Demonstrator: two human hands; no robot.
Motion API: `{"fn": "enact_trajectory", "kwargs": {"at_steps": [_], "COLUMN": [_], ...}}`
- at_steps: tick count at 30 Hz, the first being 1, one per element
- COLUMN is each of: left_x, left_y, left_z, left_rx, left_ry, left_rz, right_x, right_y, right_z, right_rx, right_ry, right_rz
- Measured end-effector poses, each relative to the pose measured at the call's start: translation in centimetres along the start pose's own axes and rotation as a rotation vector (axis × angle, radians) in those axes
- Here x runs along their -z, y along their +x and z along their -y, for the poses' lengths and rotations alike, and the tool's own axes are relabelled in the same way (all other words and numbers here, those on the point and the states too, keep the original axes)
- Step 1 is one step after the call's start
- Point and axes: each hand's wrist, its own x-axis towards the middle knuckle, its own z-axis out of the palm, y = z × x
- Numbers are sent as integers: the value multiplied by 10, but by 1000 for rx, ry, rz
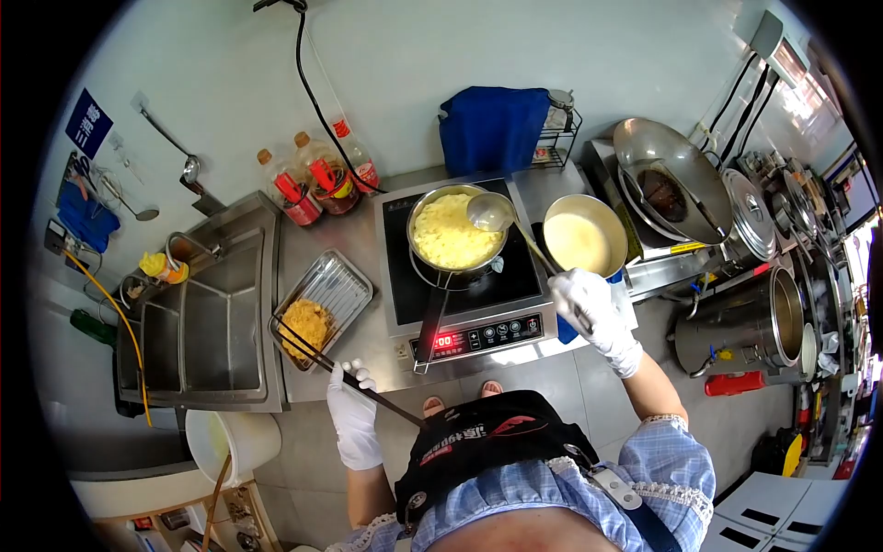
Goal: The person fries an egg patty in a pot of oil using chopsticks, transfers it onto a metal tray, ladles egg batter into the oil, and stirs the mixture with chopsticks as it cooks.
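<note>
We have the right hand (589,313) closed around the handle of a ladle (490,212), and the left hand (353,419) closed on a long, dark two-pronged utensil (394,407); whether it is tongs or chopsticks, we cannot tell. The ladle's bowl hangs at the two o'clock rim of the pan (478,265); we cannot tell whether it touches the food below.

We judge the ladle stiff and fairly light, easily tipped by a turn of the wrist, and best gripped far back on its handle, clear of the hot end. The utensil looks slim and rigid, its tips reaching over the tray (361,299) at the pan's eight o'clock. The pan, likely weighty when full, is best taken by its handle (432,317), which points to six o'clock. Its yellow food (451,228) seems soft, moist and quick to break, so it wants support from beneath; the golden crumbed piece (308,324) in the tray looks light and brittle-crusted.

For looks, we see a shiny rounded metal ladle bowl, a pale handle, and lumpy bright yellow food filling a round metal pan on a black cooktop (395,276). At the pan's three o'clock stands a pot (620,258) of smooth, pale yellow liquid (576,241). Both hands wear white gloves.
</note>
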Motion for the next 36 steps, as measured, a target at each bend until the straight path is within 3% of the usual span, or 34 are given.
{"fn": "enact_trajectory", "kwargs": {"at_steps": [1,4,9,11,14,15,17,19,20,23,25,29,31,34,36], "left_x": [-3,-17,-44,-39,-52,-59,-70,-82,-83,-109,-120,-127,-135,-137,-134], "left_y": [-1,-5,-13,-11,-11,-12,-15,-13,-8,-17,-17,-7,-12,-14,-12], "left_z": [1,6,15,12,20,23,25,33,36,53,62,81,91,99,97], "left_rx": [-4,-48,-167,-153,-243,-280,-200,-225,-209,-152,-64,42,39,71,132], "left_ry": [1,46,138,230,356,398,402,452,434,453,398,313,336,324,261], "left_rz": [10,-51,-173,71,-21,-41,48,90,147,183,361,439,362,336,344], "right_x": [3,-5,29,37,28,18,7,-3,-3,-13,-23,-15,-9,-30,-44], "right_y": [-3,-7,-35,-56,-94,-110,-123,-132,-127,-130,-138,-160,-171,-215,-222], "right_z": [2,-11,-53,-70,-95,-107,-117,-117,-111,-101,-111,-119,-97,-75,-47], "right_rx": [-142,-848,-877,-956,-954,-893,-561,-609,-639,-1021,-1158,-1378,-1441,-1514,-1631], "right_ry": [75,593,656,577,376,152,-286,-347,-300,-32,131,547,679,820,679], "right_rz": [-77,-502,-856,-848,-648,-523,-312,-179,-224,-433,-572,-663,-728,-571,-409]}}
